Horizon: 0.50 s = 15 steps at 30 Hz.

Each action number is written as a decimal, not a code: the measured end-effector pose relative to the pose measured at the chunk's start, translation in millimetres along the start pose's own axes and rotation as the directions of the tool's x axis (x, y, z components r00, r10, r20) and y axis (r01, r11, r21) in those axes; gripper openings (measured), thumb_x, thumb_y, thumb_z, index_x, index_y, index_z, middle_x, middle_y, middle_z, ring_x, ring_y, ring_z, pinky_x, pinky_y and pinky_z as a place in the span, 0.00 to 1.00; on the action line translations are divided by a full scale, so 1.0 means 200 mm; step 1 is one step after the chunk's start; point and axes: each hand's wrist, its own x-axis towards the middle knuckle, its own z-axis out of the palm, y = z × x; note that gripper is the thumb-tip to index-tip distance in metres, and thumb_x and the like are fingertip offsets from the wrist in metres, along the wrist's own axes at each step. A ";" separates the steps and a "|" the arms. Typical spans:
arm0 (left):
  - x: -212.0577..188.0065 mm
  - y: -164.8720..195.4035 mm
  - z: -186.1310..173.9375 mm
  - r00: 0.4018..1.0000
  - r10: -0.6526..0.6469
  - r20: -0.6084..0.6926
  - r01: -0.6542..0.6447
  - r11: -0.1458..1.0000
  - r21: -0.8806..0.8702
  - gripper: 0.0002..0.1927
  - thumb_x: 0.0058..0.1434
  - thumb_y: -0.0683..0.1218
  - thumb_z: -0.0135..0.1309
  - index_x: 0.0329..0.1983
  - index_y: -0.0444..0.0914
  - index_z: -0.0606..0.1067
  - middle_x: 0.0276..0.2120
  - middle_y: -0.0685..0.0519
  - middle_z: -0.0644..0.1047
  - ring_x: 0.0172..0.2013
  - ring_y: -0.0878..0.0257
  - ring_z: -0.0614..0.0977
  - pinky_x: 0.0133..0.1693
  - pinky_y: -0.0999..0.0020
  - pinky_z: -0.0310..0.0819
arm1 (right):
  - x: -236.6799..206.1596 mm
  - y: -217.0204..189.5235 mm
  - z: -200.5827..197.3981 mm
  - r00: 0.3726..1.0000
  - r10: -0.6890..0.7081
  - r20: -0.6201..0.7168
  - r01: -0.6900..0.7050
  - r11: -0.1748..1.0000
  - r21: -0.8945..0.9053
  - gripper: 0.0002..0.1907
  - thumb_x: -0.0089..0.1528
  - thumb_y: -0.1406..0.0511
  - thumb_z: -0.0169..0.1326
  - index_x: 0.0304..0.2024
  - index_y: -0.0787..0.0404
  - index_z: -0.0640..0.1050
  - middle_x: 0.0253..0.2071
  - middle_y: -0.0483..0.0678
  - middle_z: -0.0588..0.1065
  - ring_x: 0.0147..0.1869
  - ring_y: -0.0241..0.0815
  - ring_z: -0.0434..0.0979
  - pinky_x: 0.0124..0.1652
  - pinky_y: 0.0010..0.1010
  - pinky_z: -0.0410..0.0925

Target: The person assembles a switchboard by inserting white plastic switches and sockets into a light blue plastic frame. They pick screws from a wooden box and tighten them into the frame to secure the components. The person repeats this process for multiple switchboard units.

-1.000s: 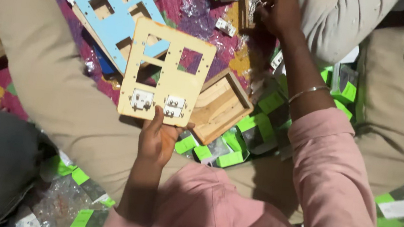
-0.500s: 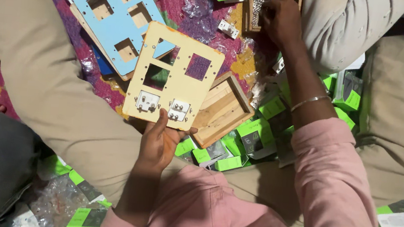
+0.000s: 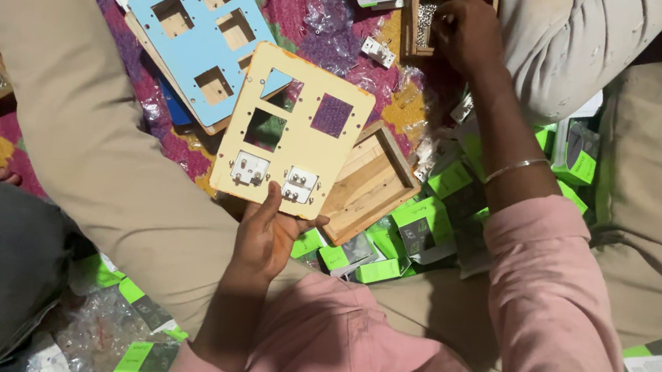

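left hand [image 3: 264,236]: pinching near edge of cream switch plate [image 3: 296,129], two white sockets [image 3: 276,177] fitted, mid-scene | right hand [image 3: 463,32]: far right, at wooden screw tray [image 3: 411,14], grip unclear | blue plate [image 3: 199,33]: far left

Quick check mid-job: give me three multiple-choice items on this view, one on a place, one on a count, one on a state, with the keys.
1. Where is the right hand?
A. at the wooden tray of small metal parts at the top
B. on the blue plate
C. in the person's lap

2. How many white switch modules sit in the cream plate?
A. none
B. two
C. four

3. How is the cream plate held?
A. lying flat on the floor
B. raised in the left hand, gripped at its lower edge
C. clamped by both hands

Answers: 1 A, the hand rests at the wooden tray. 2 B, two white switch modules fill the bottom row. 3 B, only the left hand's thumb and fingers pinch its lower edge.
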 end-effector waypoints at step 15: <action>0.00 0.01 0.02 1.000 -0.001 -0.001 0.001 0.999 0.032 0.28 0.73 0.53 0.45 0.70 0.35 0.58 0.62 0.42 0.71 0.59 0.48 0.76 0.49 0.40 0.79 | 0.03 0.00 -0.02 0.997 -0.044 0.067 0.051 0.994 -0.102 0.07 0.63 0.64 0.62 0.42 0.58 0.86 0.39 0.58 0.77 0.48 0.60 0.77 0.50 0.48 0.70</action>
